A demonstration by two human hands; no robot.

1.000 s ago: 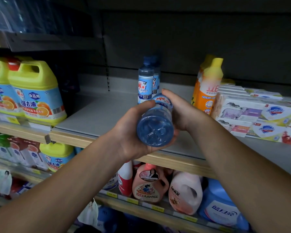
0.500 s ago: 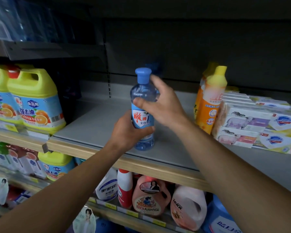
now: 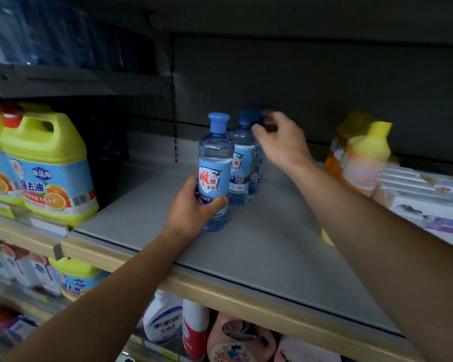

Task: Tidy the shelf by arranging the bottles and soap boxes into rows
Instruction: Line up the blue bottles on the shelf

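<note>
Blue-capped clear plastic bottle (image 3: pixel 215 168): we'd stood it upright on the grey shelf (image 3: pixel 259 246), front of its row.
Left hand (image 3: pixel 191 210): gripped its base.
Right hand (image 3: pixel 280 145): let go, fingers spread, empty.

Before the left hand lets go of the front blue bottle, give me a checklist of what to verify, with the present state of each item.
1. Front blue bottle upright on the shelf: ok, it stands on its base.
2. Left hand grips it low on the body: ok, fingers wrap round the label.
3. In line with the blue bottles behind: ok, they form one row running toward the back.
4. Label faces forward: ok, the print is readable from the front.
5. Right hand clear of the row: cannot tell, it is blurred at the rear bottle caps, fingers spread.
6. Gap to the orange bottles: ok, bare shelf lies between.
</note>
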